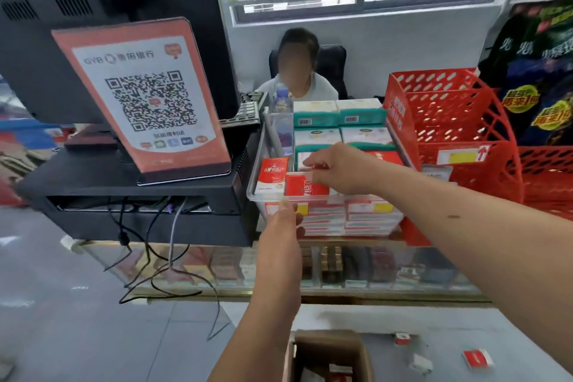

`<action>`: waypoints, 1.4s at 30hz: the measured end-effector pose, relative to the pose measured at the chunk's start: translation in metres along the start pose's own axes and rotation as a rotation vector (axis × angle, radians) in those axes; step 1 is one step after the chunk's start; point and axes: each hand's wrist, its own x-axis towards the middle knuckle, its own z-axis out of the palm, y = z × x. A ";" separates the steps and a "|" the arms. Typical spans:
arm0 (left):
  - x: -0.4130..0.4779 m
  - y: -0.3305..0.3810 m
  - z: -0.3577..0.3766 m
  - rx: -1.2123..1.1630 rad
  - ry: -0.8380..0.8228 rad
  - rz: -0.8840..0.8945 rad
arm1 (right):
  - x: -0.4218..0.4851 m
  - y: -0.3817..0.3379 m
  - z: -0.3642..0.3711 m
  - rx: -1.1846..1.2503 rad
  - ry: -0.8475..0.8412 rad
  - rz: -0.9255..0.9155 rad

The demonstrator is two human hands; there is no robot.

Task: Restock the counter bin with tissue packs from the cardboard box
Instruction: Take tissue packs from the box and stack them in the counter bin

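At twelve o'clock, your right hand (341, 168) is pinching a red-and-white tissue pack (302, 184) into the nearly full clear plastic bin (255, 164), fingers of your left hand (285, 222) unreadable, the brown cardboard box (325, 339) at six holding few.

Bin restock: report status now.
Right grip pinching red pack in bin. Left grip on bin front. Box below, nothing blocking.

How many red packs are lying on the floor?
2. One red pack lies just right of the box. A second red pack lies farther right. The pale thing between them is too blurred to tell, and more may be out of view.
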 end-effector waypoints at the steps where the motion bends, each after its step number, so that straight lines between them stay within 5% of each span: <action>1: 0.001 -0.003 0.000 0.005 0.006 0.000 | 0.001 0.002 0.002 -0.035 0.025 -0.009; 5: 0.003 -0.011 0.002 0.039 0.008 -0.009 | -0.001 0.016 0.018 -0.139 0.238 0.001; 11: -0.001 -0.017 0.000 0.019 -0.020 -0.040 | -0.005 0.017 0.031 -0.145 0.165 0.002; 20: 0.012 -0.066 -0.027 0.074 -0.128 -0.101 | -0.109 -0.014 0.085 0.185 0.713 0.010; 29: 0.034 -0.182 -0.052 0.266 -0.167 -0.296 | -0.148 0.039 0.261 0.364 0.295 0.348; 42: 0.128 -0.431 -0.074 0.415 0.011 -0.502 | -0.138 0.181 0.511 0.371 -0.044 0.496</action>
